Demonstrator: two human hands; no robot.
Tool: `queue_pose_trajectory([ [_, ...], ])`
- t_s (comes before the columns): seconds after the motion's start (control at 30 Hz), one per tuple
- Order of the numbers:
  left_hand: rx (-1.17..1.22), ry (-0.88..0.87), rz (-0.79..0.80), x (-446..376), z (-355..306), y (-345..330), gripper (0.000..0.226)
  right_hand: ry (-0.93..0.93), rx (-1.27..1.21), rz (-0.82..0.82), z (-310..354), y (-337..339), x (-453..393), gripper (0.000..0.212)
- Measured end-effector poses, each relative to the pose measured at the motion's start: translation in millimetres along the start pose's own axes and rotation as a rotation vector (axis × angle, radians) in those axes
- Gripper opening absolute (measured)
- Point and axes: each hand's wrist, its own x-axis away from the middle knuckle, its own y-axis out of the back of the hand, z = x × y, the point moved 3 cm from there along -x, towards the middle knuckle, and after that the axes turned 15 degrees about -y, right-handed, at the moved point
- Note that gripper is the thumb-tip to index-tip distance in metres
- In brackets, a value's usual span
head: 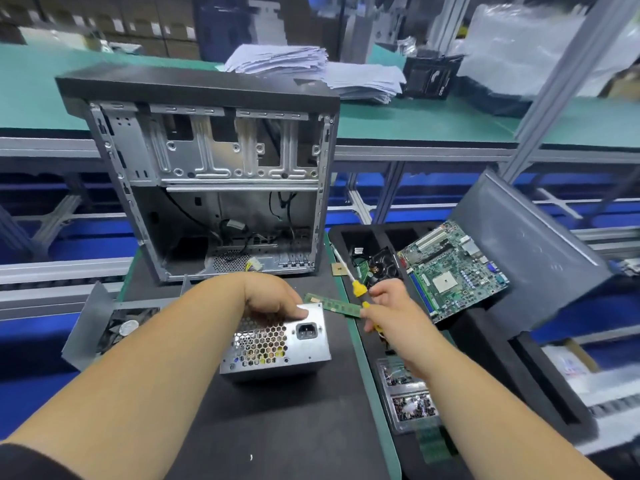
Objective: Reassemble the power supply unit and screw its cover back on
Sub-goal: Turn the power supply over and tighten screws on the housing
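Note:
The silver power supply unit (277, 341) stands on the black mat, its honeycomb grille and power socket facing up. My left hand (273, 297) grips its far top edge, fingers curled over the metal. My right hand (389, 304) holds a yellow-handled screwdriver (358, 289) just right of the unit, the shaft pointing away toward the case. A grey metal cover (88, 323) lies at the left of the mat beside a fan.
An open computer case (214, 174) stands behind the unit. A green memory stick (332, 304) lies between my hands. A black foam tray (485, 341) on the right holds a motherboard (453, 268), a small fan and a box of screws (408, 393). A grey side panel (530, 251) leans there.

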Motion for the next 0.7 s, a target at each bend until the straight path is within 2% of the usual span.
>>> queue_pose_trajectory([
  [0.1,0.032,0.032,-0.008,-2.4,1.1,1.6,0.014,0.132,0.075,-0.096,11.5,27.2,14.8,0.018],
  [0.23,0.088,0.056,-0.004,-4.8,3.1,3.7,0.024,0.262,0.021,-0.199,30.6,49.1,37.3,0.019],
  [0.3,0.098,0.061,-0.007,-5.5,4.0,4.8,0.023,0.313,0.043,-0.251,38.0,55.0,48.1,0.012],
  [0.43,0.087,0.064,-0.018,-6.6,4.4,5.4,0.022,0.393,0.074,-0.257,51.6,48.8,64.8,0.008],
  [0.6,0.083,0.066,-0.028,-7.1,6.2,6.5,0.023,0.416,0.304,-0.244,65.6,27.7,72.4,0.007],
  [0.7,0.095,0.057,-0.034,-7.5,7.4,6.1,0.015,0.417,0.405,-0.229,70.8,20.8,72.5,0.007],
])
